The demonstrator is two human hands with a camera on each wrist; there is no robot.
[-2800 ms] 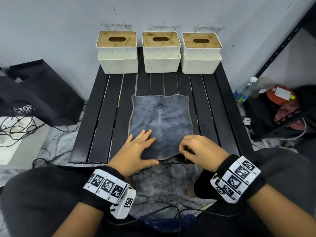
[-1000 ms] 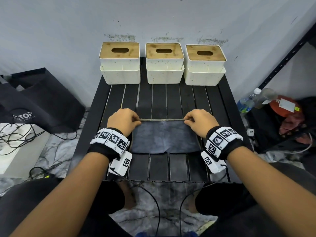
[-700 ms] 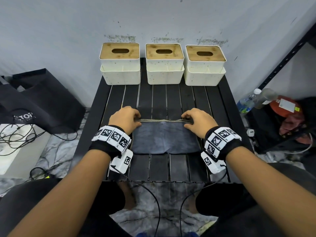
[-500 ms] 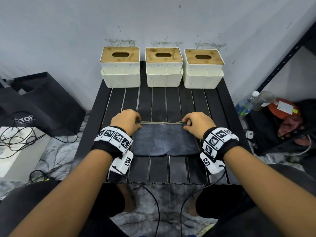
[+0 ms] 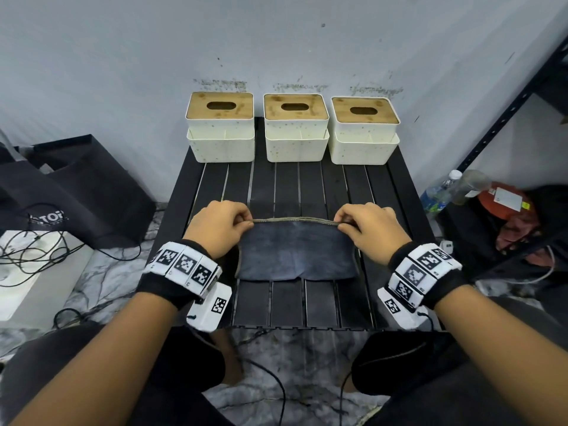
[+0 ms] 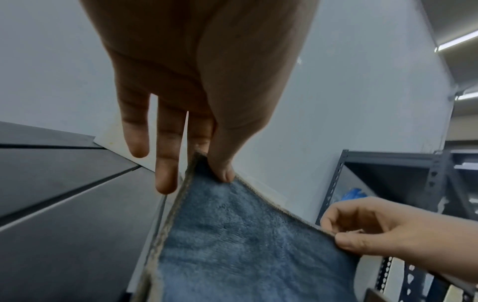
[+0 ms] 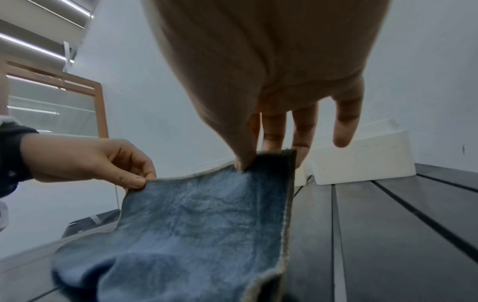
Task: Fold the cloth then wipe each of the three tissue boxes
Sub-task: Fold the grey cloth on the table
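The cloth, blue-grey with a pale hem, lies folded in half on the middle of the black slatted tabletop, its fold at the 6 o'clock side and its two hemmed edges lifted together at the 12 o'clock side. The left hand pinches the 9 o'clock corner of that raised edge between thumb and forefinger; in the left wrist view the thumb presses on the cloth while the other fingers hang straight beside it. The right hand pinches the 3 o'clock corner the same way, thumb on top, as the right wrist view shows at the cloth, with the remaining fingers loose behind the corner. The edge runs taut between the two hands, just above the slats. At 12 o'clock, well apart from the cloth, three cream boxes stand in a row against the wall at the far end of the tabletop: the left box, the middle box and the right box, each with a wooden lid and an oval slot. At 9 o'clock, on the floor, lies a black bag; at 3 o'clock a bottle stands beside a dark metal rack.
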